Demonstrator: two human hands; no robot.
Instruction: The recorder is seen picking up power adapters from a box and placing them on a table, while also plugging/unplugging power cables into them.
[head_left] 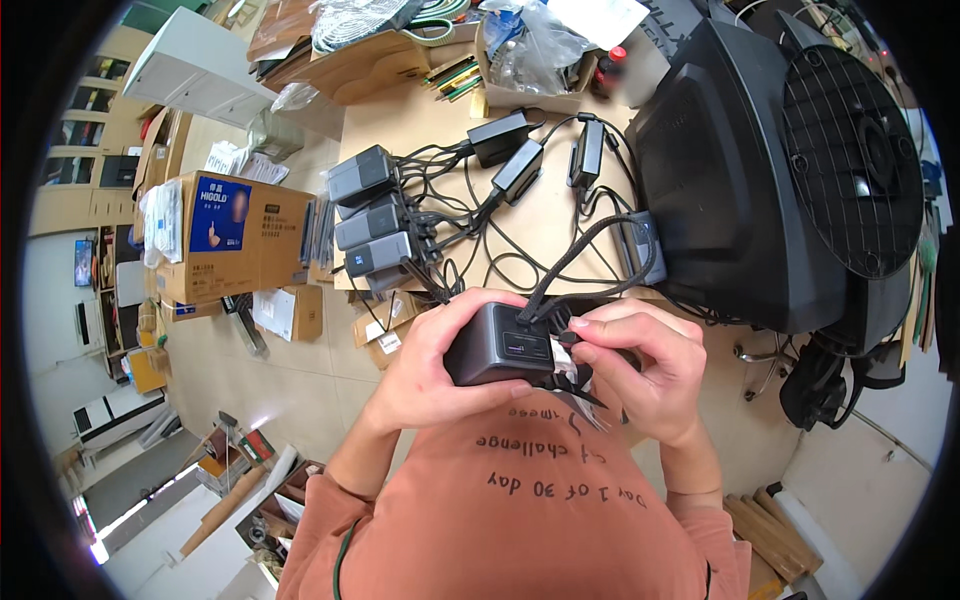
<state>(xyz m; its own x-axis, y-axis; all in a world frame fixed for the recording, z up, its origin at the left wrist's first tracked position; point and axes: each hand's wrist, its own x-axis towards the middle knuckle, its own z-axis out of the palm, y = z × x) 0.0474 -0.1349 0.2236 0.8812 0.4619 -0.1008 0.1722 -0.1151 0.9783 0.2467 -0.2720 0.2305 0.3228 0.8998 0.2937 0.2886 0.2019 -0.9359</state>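
Observation:
My left hand (440,365) wraps around a dark grey charging block (500,345) with a small lit display, holding it in front of my torso. A thick braided black cable (575,258) loops from the block's top over to the right. Close to the block's right end, thumb and fingers of my right hand (645,360) pinch a small black cable plug (568,338). Whether the plug touches the block cannot be made out. Thin black and whitish strips (575,385) hang beneath it, partly hidden by my fingers.
Several similar grey blocks (375,220) with tangled cables stand on the desk (390,130), beside black power adapters (518,170). A large black monitor (730,180) and a caged fan (850,160) fill the right. Cardboard boxes (240,265) stand at left; an open box (535,75) sits at the back.

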